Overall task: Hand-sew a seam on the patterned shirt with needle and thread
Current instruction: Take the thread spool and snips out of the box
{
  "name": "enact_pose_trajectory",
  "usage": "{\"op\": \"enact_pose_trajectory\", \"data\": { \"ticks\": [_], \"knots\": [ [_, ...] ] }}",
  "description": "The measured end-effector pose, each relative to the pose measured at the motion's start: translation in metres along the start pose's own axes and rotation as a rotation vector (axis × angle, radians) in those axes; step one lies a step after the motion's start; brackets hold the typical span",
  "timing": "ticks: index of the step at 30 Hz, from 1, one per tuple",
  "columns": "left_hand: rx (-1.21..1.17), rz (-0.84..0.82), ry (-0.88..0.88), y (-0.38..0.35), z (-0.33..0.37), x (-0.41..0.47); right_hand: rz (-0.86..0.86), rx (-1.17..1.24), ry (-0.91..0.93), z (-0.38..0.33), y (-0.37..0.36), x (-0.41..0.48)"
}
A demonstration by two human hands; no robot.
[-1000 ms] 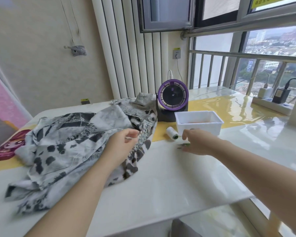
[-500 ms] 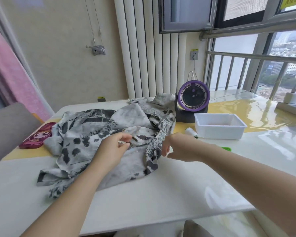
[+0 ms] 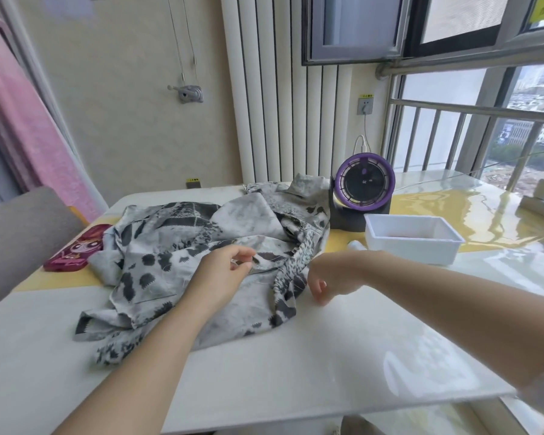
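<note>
The left hand rests on the patterned shirt at mid-frame, thumb and forefinger pinched together on a fold of the cloth; any needle there is too small to make out. Just to its right, the right hand sits at the shirt's right edge, fingers curled down toward the white table; whether they grasp a thread I cannot tell. Both bare forearms come in from the lower edge of the frame.

The shirt, grey-white with black blotches, lies crumpled left of centre on the table, and its far end reaches back to the base of a purple-ringed fan right of centre. A white spool peeks out behind the right wrist, just left of a white plastic bin that stands in front of the fan. A yellow mat runs under them toward the right edge. At the left edge of the shirt lies a pink cartoon case, with a grey chair beyond it and a pink curtain at upper left. A white ribbed radiator stands at top centre
</note>
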State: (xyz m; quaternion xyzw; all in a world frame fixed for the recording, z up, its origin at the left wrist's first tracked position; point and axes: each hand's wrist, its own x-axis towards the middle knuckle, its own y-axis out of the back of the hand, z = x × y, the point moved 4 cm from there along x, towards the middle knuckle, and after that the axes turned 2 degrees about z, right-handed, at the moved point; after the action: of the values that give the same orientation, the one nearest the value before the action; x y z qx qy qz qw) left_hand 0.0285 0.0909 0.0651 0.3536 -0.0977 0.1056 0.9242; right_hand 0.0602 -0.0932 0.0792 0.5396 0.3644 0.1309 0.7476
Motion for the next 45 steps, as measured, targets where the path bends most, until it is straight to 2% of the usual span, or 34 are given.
{"op": "enact_pose_trajectory", "data": {
  "ticks": [2, 4, 7, 10, 15, 19, 25, 29, 33, 39, 41, 45],
  "knots": [
    [0.011, -0.001, -0.003, 0.002, 0.000, 0.004, -0.005, -0.099, -0.005, -0.001, -0.005, -0.002],
    [0.036, -0.011, -0.017, 0.000, 0.002, 0.011, 0.009, -0.073, 0.001, -0.002, -0.011, -0.003],
    [0.102, -0.033, -0.028, -0.010, 0.006, 0.026, 0.202, 0.246, -0.066, 0.016, -0.009, -0.010],
    [0.195, -0.089, -0.004, -0.029, 0.008, 0.046, 0.390, 0.618, -0.045, 0.033, 0.002, -0.020],
    [0.525, -0.175, 0.059, -0.060, 0.012, 0.074, 0.522, 1.040, 0.027, 0.044, 0.013, -0.028],
    [0.627, -0.216, 0.067, -0.072, 0.013, 0.082, 0.542, 1.149, 0.056, 0.047, 0.013, -0.024],
    [0.613, -0.197, 0.116, -0.077, 0.006, 0.088, 0.541, 1.159, 0.059, 0.046, 0.011, -0.008],
    [0.420, -0.186, 0.156, -0.072, -0.002, 0.084, 0.542, 1.200, 0.063, 0.043, 0.011, 0.000],
    [-0.064, -0.049, 0.155, -0.050, 0.007, 0.069, 0.579, 1.379, 0.068, 0.039, 0.009, 0.010],
    [-0.742, 0.031, 0.346, -0.041, 0.004, 0.033, 0.599, 1.749, 0.113, 0.010, 0.005, 0.042],
    [-0.884, 0.026, 0.389, -0.044, -0.002, 0.031, 0.592, 1.782, 0.134, 0.000, 0.003, 0.054],
    [-1.005, 0.001, 0.440, -0.048, -0.011, 0.031, 0.635, 1.796, 0.107, -0.006, -0.001, 0.069]
  ]
}}
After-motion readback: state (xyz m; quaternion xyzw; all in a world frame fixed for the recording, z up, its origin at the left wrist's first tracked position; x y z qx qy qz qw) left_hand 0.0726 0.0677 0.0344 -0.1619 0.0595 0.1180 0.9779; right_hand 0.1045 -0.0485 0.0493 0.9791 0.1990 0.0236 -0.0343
